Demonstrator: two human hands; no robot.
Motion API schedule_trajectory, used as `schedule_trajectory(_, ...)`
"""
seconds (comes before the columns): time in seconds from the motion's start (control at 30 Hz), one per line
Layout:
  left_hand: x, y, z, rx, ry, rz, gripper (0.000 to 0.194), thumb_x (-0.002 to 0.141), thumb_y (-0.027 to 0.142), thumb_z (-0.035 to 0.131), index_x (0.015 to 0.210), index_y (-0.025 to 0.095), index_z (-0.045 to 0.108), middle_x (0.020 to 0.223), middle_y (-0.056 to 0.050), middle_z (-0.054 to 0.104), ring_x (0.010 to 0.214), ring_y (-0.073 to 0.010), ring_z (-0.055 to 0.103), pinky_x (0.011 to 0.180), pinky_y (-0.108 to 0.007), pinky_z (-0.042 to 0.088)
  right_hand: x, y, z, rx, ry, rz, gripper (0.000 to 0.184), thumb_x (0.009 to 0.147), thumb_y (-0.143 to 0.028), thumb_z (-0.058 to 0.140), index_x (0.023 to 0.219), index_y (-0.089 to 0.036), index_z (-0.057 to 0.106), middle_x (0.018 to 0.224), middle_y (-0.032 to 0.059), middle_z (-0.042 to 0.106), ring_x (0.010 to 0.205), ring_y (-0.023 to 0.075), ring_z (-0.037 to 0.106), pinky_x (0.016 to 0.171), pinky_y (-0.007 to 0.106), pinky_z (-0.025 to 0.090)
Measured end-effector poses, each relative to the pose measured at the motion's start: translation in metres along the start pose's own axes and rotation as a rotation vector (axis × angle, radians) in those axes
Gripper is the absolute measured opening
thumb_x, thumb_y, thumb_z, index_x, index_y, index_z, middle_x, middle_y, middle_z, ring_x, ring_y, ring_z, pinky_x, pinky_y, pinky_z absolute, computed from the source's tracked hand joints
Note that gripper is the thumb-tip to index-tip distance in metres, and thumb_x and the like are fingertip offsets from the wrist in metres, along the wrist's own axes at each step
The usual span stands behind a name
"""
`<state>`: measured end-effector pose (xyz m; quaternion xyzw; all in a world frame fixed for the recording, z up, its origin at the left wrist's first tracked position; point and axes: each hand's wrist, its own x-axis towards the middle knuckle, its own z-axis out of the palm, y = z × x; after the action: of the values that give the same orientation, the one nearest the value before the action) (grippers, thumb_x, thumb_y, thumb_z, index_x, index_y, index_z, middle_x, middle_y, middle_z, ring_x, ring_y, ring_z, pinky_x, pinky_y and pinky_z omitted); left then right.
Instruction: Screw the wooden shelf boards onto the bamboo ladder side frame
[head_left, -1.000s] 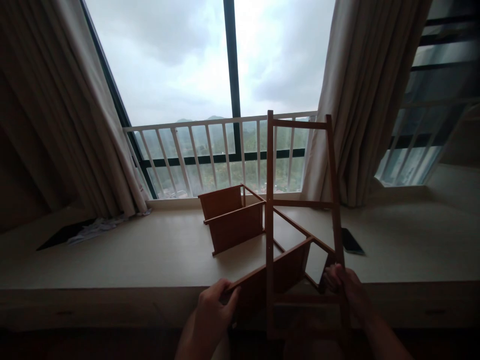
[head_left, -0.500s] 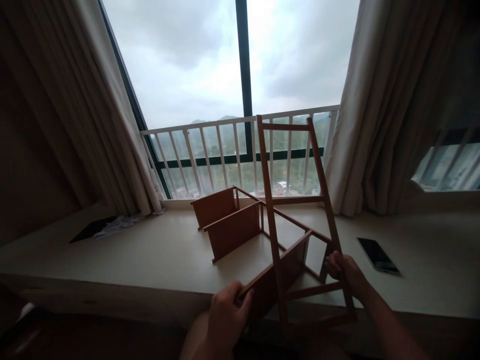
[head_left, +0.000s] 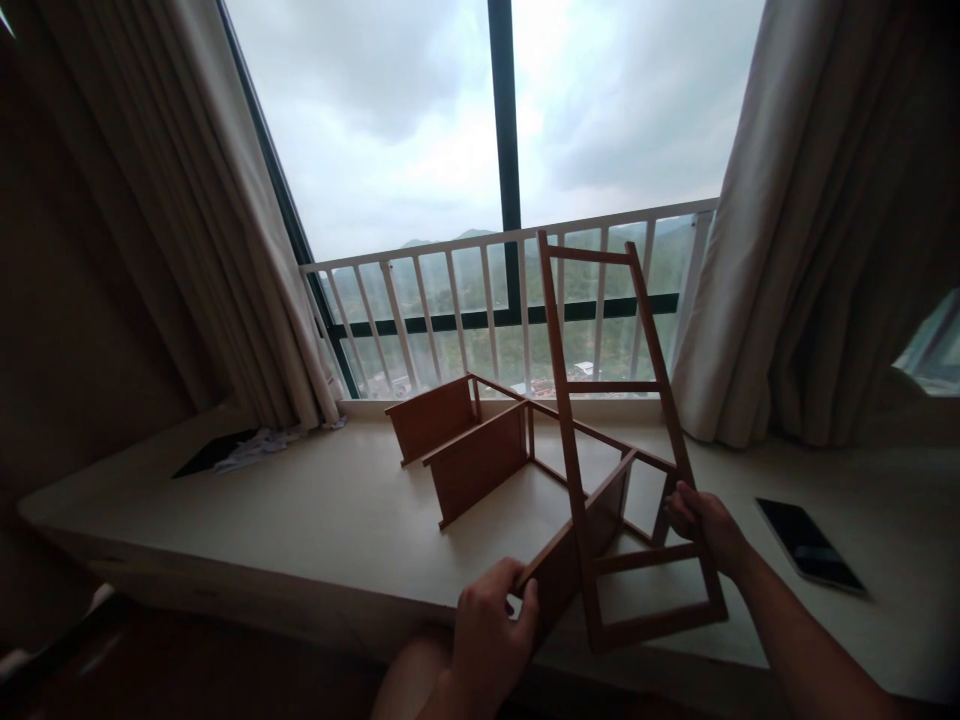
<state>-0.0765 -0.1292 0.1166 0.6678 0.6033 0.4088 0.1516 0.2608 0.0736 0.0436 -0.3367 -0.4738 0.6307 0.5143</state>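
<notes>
A brown wooden shelf unit [head_left: 480,467] lies on its side on the pale window ledge, its boards standing on edge. My left hand [head_left: 495,625] is closed round the near corner of its closest board [head_left: 556,588], thumb on one side and fingers over the edge. A separate-looking ladder-like wooden side frame [head_left: 613,387] leans upright and tilted in front of that board. Its right rail is in the grip of my right hand [head_left: 709,528], at about the lower third. The frame overlaps the board; whether the two are joined, I cannot tell.
A phone [head_left: 810,545] lies on the ledge [head_left: 300,530] to the right. At the left are a dark flat thing [head_left: 214,453] and a crumpled pale cloth [head_left: 259,447]. Behind stand a white railing [head_left: 420,300] and the window, with curtains [head_left: 750,300] on both sides.
The camera view has shifted, so the ledge and phone appear further right. The frame's lower end sits slightly higher in view. Both hands keep their grips.
</notes>
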Motion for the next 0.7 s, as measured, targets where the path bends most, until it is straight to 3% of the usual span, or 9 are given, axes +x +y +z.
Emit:
schedule_trajectory(0.2,0.010,0.019,0.015,0.009,-0.043,0.054,0.024,0.093,0.028,0.045,0.099,0.024,0.068,0.088,-0.003,0.071,0.075,-0.0144,0.065,0.062,-0.022,0.046,0.018,-0.008,-0.018,-0.047,0.049,0.011,0.056,0.087,-0.058,0.054,0.048,-0.019,0.041,0.049,-0.0034,0.031,0.043,0.0090,0.029,0.043,0.026,0.022)
schedule_trajectory(0.37,0.023,0.030,0.034,0.058,-0.067,0.090,0.025,0.093,0.029,0.048,0.105,0.028,0.070,0.089,-0.001,0.073,0.080,-0.0155,0.067,0.072,-0.024,0.048,0.009,-0.033,-0.031,-0.126,0.037,0.012,0.057,0.089,-0.062,0.044,0.050,-0.020,0.040,0.050,-0.0041,0.025,0.042,0.0098,0.026,0.042,0.028,0.023)
schedule_trajectory(0.47,0.031,0.036,0.046,0.056,-0.118,0.081,0.026,0.093,0.033,0.048,0.108,0.031,0.069,0.092,0.000,0.073,0.081,-0.0159,0.067,0.074,-0.025,0.047,-0.008,-0.061,-0.046,-0.214,0.047,0.005,0.059,0.091,-0.063,0.039,0.049,-0.022,0.040,0.051,-0.0031,0.025,0.042,0.0108,0.027,0.043,0.032,0.023)
schedule_trajectory(0.6,0.041,0.043,0.062,0.039,-0.176,0.058,0.027,0.093,0.040,0.049,0.111,0.033,0.068,0.097,0.000,0.073,0.084,-0.0169,0.066,0.075,-0.026,0.047,-0.041,-0.117,-0.067,-0.390,0.033,-0.054,0.058,0.092,-0.061,0.038,0.050,-0.021,0.041,0.049,-0.0008,0.030,0.043,0.0113,0.035,0.045,0.034,0.027)
schedule_trajectory(0.7,0.052,0.048,0.077,0.013,-0.208,0.044,0.031,0.091,0.047,0.051,0.113,0.032,0.067,0.102,-0.002,0.072,0.085,-0.0179,0.066,0.077,-0.028,0.047,-0.069,-0.165,-0.074,-0.743,0.011,-0.218,0.059,0.094,-0.059,0.035,0.051,-0.019,0.046,0.050,0.0025,0.039,0.043,0.0092,0.040,0.045,0.034,0.027)
